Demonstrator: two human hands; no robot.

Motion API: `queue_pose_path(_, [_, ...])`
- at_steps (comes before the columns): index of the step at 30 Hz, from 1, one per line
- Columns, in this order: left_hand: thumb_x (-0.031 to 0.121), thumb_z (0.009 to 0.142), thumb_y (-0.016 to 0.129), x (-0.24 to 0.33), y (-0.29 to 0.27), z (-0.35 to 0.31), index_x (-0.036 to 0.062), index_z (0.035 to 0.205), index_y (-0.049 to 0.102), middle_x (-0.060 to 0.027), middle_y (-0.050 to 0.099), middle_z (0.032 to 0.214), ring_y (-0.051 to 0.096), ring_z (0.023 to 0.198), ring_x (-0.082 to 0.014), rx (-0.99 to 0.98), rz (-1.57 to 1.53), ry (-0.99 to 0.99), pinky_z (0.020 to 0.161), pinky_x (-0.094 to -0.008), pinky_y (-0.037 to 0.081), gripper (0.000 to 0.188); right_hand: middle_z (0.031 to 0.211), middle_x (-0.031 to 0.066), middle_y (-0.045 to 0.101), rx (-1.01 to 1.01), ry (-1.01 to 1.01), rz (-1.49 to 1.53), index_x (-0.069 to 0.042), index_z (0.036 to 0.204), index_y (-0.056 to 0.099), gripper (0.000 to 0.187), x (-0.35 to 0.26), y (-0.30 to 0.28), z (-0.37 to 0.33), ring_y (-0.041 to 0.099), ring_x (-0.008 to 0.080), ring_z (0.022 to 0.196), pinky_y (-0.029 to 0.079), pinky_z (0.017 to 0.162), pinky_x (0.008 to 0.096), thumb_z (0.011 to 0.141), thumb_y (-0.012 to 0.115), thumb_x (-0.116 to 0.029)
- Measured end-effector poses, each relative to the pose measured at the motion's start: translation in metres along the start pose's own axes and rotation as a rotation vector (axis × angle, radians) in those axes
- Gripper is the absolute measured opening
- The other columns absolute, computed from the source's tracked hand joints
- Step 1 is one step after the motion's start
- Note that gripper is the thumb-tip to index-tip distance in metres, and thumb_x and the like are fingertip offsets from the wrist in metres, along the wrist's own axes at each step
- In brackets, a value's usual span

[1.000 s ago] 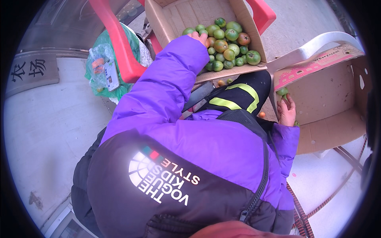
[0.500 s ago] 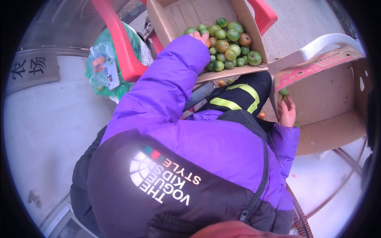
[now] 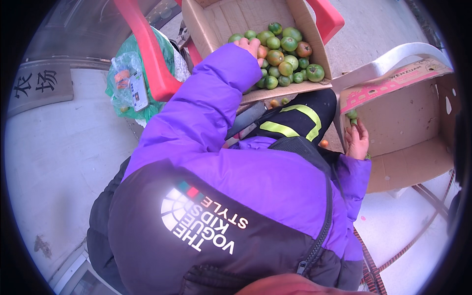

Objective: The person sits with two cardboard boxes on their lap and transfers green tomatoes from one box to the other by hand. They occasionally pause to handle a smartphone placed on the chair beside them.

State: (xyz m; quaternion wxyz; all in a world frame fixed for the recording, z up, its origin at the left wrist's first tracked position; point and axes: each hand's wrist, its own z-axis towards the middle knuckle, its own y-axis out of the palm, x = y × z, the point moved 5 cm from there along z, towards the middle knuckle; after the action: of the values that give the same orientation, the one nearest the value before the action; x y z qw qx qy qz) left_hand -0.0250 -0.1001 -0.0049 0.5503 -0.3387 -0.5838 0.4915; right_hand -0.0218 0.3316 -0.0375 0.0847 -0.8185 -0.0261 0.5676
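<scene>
My left hand (image 3: 250, 48) lies at the left of a heap of green and orange tomatoes (image 3: 275, 57) in a cardboard box (image 3: 238, 17). Its fingers curl down among the tomatoes, and the sleeve and knuckles hide what they close on. At the left side of a second cardboard box (image 3: 400, 114) is my right hand (image 3: 358, 141), palm up with its fingers loosely stretched and apart. A green tomato (image 3: 352, 114) sits just beyond those fingertips, inside that box. I see nothing held in the right palm.
Red chair arms (image 3: 150, 54) flank the first box, and a white chair arm (image 3: 393, 58) curves behind the second. At left, a phone (image 3: 139, 92) rests on a green plastic bag (image 3: 164, 46). Small orange tomatoes (image 3: 323, 143) lie low by my leg.
My left hand has shifted very slightly to the right over the tomatoes. My right hand's fingers have moved a little, and its palm has tipped slightly. The boxes stay where they were.
</scene>
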Motion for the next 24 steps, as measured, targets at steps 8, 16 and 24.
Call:
queue_pose_path(8, [0.021, 0.072, 0.077, 0.136, -0.041, -0.048, 0.0120, 0.115, 0.059, -0.0124, 0.057, 0.109, 0.055, 0.103, -0.0321, 0.003, -0.731, 0.421, 0.089, -0.0428, 0.046, 0.047, 0.130, 0.0114, 0.053, -0.425, -0.148, 0.107, -0.002, 0.140, 0.041, 0.047, -0.079, 0.059, -0.048, 0.061, 0.0130, 0.100, 0.049, 0.078, 0.0215, 0.098, 0.055, -0.019])
queue_pose_path(16, [0.016, 0.072, 0.076, 0.157, -0.038, -0.067, 0.0145, 0.128, 0.051, -0.0121, 0.055, 0.119, 0.053, 0.114, -0.0321, -0.018, -0.881, 0.572, 0.093, -0.0426, 0.046, 0.062, 0.130, 0.0169, 0.052, -0.606, 0.092, 0.191, -0.003, 0.145, 0.030, 0.061, -0.079, 0.095, -0.065, 0.062, 0.0176, 0.097, 0.053, 0.076, 0.0257, 0.094, 0.060, -0.018])
queue_pose_path(24, [0.024, 0.081, 0.066, -0.015, -0.025, 0.020, 0.0065, 0.120, 0.058, -0.0187, 0.056, 0.118, 0.055, 0.108, -0.0351, 0.151, -0.093, -0.170, 0.093, -0.0445, 0.046, 0.044, 0.118, 0.0101, 0.059, 0.023, -0.079, 0.052, -0.010, 0.141, 0.039, 0.052, -0.057, -0.005, -0.018, 0.064, 0.0170, 0.090, 0.050, 0.072, 0.0238, 0.094, 0.062, -0.018])
